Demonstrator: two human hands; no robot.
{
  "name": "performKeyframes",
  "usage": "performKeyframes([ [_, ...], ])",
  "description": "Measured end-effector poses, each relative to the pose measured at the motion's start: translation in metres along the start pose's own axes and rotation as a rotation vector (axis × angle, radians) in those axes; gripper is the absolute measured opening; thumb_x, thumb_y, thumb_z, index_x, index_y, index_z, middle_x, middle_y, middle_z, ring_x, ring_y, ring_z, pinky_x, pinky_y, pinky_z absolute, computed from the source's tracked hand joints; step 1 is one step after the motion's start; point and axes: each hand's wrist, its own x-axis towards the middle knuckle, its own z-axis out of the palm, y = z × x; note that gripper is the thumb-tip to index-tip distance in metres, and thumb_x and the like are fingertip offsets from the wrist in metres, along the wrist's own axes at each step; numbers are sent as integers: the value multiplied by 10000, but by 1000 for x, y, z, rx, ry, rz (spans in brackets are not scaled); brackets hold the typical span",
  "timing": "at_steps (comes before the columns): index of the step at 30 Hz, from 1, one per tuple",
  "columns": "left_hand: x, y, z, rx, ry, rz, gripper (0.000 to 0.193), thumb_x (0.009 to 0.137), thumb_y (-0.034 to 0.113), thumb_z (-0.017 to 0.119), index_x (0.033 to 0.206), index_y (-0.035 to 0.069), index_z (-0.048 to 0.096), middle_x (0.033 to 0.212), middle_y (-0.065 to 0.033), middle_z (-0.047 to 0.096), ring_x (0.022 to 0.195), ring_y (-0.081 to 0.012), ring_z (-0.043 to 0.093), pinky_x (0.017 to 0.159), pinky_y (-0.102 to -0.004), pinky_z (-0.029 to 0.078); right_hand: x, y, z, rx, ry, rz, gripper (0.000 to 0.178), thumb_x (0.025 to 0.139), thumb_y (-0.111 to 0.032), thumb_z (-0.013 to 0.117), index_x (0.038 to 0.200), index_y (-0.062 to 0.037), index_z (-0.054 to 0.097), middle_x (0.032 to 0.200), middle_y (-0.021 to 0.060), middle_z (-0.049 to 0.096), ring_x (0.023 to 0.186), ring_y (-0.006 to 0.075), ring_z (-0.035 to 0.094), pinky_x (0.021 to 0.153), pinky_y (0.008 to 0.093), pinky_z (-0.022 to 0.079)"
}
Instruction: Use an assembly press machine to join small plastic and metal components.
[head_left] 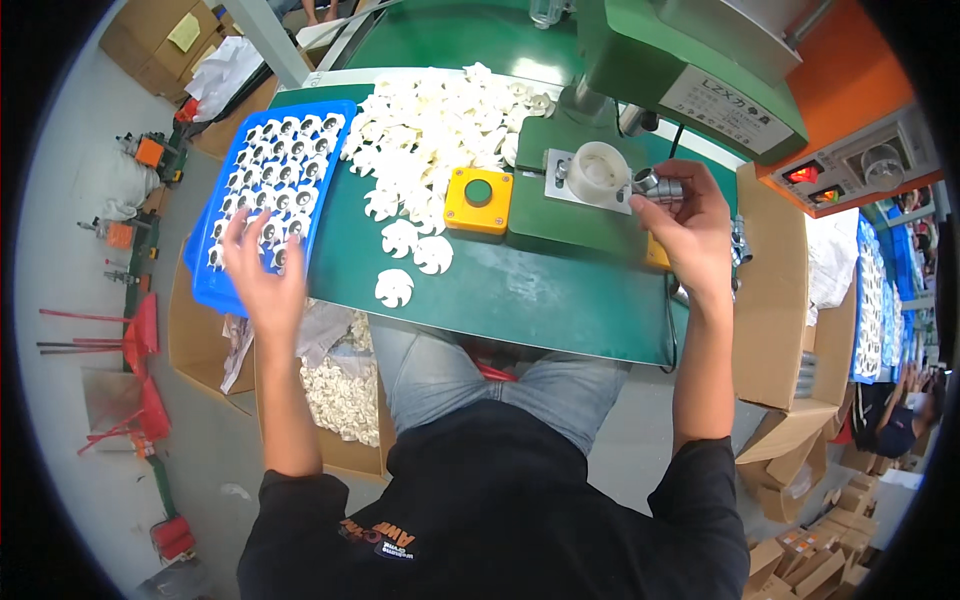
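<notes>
My left hand point(266, 285) reaches over the near end of a blue tray point(335, 150), its fingers spread and its fingertips at the white parts. Rows of these white lobed parts point(268, 172) with dark, metal-rimmed centres fill the tray. My right hand point(695, 225) is closed round shiny metal sleeves point(660, 187), just right of the press fixture; the fingers hide part of them. A round white plastic holder point(598, 172) sits on the fixture's metal plate point(556, 176), on the green press base point(560, 225).
A heap of white plastic impellers point(440, 120) covers the table's middle, with a few loose ones point(394, 288) nearer me. A yellow button box point(479, 200) stands left of the press. The green press head point(690, 85) overhangs the fixture. Cardboard boxes point(775, 290) flank the table.
</notes>
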Motion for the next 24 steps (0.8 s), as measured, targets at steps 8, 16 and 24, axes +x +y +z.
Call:
performKeyframes([
  [8,13,188,43,-812,-418,459,399,792,-6,809,1180,20,719,1150,-146,702,1033,-332,698,915,-396,560,-17,-11,22,-272,-356,-165,395,765,-157,925,1071,-41,703,780,-38,616,631,36,476,561,227,403],
  [16,22,213,82,-759,-326,546,262,776,94,836,1014,44,739,922,-96,726,874,-310,691,785,-406,544,-44,0,9,-168,-189,-115,396,773,-122,918,1071,-11,681,792,-22,625,671,42,535,585,231,450],
  [24,53,263,117,-939,-318,79,303,823,158,858,1066,3,762,919,-71,766,750,-162,664,700,-304,538,-91,38,14,-798,-415,-238,405,746,-266,890,901,-39,592,841,136,648,820,373,666,710,470,539],
])
